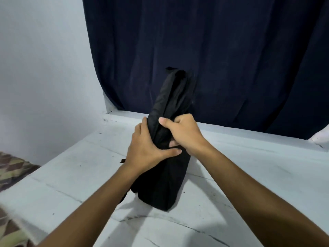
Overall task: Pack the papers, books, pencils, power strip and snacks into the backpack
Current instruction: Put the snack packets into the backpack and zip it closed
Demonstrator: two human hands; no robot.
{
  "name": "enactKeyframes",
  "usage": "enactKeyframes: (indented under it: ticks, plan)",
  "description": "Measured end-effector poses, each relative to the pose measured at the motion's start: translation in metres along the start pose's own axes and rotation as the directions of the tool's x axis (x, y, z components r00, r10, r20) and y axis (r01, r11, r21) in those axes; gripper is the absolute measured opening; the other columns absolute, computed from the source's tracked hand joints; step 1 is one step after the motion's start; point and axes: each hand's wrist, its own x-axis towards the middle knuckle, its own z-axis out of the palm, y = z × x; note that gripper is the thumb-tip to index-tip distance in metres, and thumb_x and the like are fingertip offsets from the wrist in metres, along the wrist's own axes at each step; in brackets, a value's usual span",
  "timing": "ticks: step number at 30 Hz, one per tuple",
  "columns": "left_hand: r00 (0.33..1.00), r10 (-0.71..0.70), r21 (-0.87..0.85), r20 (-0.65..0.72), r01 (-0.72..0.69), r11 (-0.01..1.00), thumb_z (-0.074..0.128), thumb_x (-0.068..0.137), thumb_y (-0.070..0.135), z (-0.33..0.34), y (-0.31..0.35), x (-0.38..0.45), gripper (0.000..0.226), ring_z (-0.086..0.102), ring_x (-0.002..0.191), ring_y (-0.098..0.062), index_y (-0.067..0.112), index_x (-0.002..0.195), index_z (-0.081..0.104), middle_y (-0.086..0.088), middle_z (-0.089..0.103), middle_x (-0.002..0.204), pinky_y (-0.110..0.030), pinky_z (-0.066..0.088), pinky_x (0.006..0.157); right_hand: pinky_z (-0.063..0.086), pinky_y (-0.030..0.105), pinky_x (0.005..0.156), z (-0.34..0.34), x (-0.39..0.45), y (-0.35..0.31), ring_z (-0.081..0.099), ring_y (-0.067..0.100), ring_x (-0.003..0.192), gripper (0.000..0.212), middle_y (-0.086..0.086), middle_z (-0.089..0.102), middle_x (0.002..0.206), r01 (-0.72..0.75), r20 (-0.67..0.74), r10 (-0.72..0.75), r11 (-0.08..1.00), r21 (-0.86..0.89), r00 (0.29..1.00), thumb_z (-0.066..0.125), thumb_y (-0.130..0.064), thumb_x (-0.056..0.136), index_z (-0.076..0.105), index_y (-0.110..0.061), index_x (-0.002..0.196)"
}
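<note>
- Two hands meet at centre frame on one black backpack [161, 179]: the left hand [146, 148] wraps its side, thumb across the front.
- The right hand [183, 132] has its grip fisted on the top fabric, perhaps at a zipper.
- The backpack stands upright mid-bench [249, 175]; white surface lies open either side, a dark curtain [213, 50] close behind.

Both my bare forearms reach forward and angle in toward each other. My left hand [149, 148] is clamped on the side of the black fabric backpack [160, 184], thumb stretched across its front. My right hand [185, 134] is curled into a fist gripping the fabric up top, thumb pointing left.
</note>
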Motion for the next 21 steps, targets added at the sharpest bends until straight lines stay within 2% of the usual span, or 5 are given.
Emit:
enactKeyframes:
  ticks: [5, 8, 11, 16, 21]
  plan:
    - [0.974, 0.005, -0.164, -0.228, -0.044, 0.985, 0.085, 0.062, 0.035, -0.004, -0.023, 0.002, 0.08, 0.057, 0.105, -0.003, 0.032, 0.131, 0.045, 0.02, 0.058, 0.113, -0.022, 0.047, 0.087, 0.059, 0.029, 0.063, 0.004, 0.008, -0.007, 0.072, 0.028, 0.075, 0.03, 0.013, 0.073, 0.087, 0.033, 0.283, -0.038, 0.999, 0.024, 0.958, 0.065, -0.03, 0.091, 0.069, -0.001, 0.084]
    - [0.982, -0.069, -0.264, -0.179, 0.02, 0.964, 0.086, 0.064, 0.013, -0.02, -0.045, 0.018, 0.066, 0.062, 0.099, -0.001, 0.025, 0.122, 0.057, 0.019, 0.065, 0.105, -0.019, 0.048, 0.087, 0.052, 0.027, 0.049, -0.021, 0.037, 0.008, 0.068, 0.021, 0.057, 0.015, 0.009, 0.071, 0.071, 0.294, -0.096, -0.289, 0.955, 0.048, 0.953, 0.062, -0.013, 0.091, 0.07, -0.011, 0.078]
    - [0.992, -0.104, -0.39, -0.066, 0.07, 0.918, 0.087, 0.062, 0.002, -0.035, -0.064, 0.037, 0.059, 0.066, 0.097, -0.007, 0.021, 0.114, 0.064, 0.011, 0.071, 0.104, -0.026, 0.051, 0.088, 0.058, 0.039, 0.077, -0.039, 0.083, 0.052, 0.068, 0.019, 0.079, 0.009, 0.002, 0.069, 0.083, 0.324, -0.425, -0.306, 0.946, -0.031, 0.852, 0.066, -0.01, 0.086, 0.066, -0.016, 0.092]
    - [0.972, -0.103, -0.573, 0.212, 0.209, 0.793, 0.084, 0.043, 0.004, -0.048, -0.096, 0.089, 0.061, 0.07, 0.095, -0.023, 0.008, 0.101, 0.068, -0.006, 0.074, 0.101, -0.033, 0.057, 0.082, 0.045, 0.034, 0.103, -0.06, 0.127, 0.119, 0.059, 0.015, 0.12, 0.104, -0.003, 0.061, 0.132, -0.052, -0.013, 0.063, 0.909, 0.414, 0.998, 0.087, -0.059, 0.051, 0.047, -0.021, 0.139]
    - [0.876, -0.118, -0.628, 0.467, 0.423, 0.653, 0.085, 0.017, 0.005, -0.049, -0.127, 0.144, 0.078, 0.072, 0.082, -0.022, 0.006, 0.094, 0.07, -0.007, 0.075, 0.093, -0.029, 0.059, 0.067, 0.052, 0.023, 0.088, -0.073, 0.131, 0.139, 0.064, 0.013, 0.111, 0.111, -0.002, 0.068, 0.12, -0.104, 0.13, 0.054, 0.904, 0.415, 0.99, 0.092, -0.057, 0.036, 0.053, -0.014, 0.131]
